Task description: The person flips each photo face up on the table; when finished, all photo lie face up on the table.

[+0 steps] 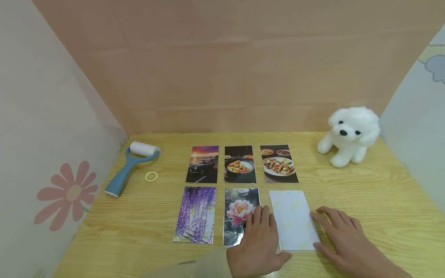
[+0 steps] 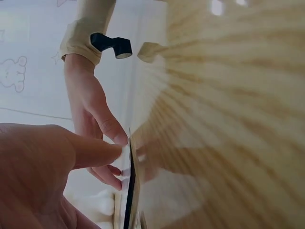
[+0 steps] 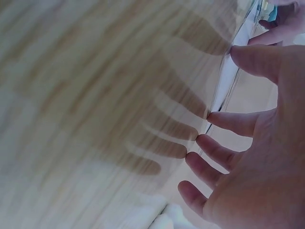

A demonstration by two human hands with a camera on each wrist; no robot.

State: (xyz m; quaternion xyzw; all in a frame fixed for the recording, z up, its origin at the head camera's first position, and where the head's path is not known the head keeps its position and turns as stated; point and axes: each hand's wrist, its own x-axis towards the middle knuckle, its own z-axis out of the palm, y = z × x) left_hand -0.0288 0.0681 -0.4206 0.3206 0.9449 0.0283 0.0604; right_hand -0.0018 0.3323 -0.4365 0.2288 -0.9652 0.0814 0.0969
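Observation:
A white card (image 1: 295, 220) with faint yellow marks lies in the lower right place of two rows of picture cards. My left hand (image 1: 259, 241) lies along its left side, thumb near the bottom corner, fingers overlapping the pink flower card (image 1: 240, 214) in the head view. On the other side, my right hand (image 1: 344, 237) touches the white card's right edge with spread fingertips. In the right wrist view, thumb and fingers (image 3: 233, 123) extend loosely to that edge. The left thumb (image 2: 97, 151) reaches the thin card edge in the left wrist view.
A purple wisteria card (image 1: 195, 215) lies left of the flower card. Behind are a car card (image 1: 202, 165), a rice bowl card (image 1: 240, 165) and a taco card (image 1: 279, 164). A blue-handled lint roller (image 1: 126, 168), yellow ring (image 1: 151, 177) and white plush dog (image 1: 351, 135) stand farther out.

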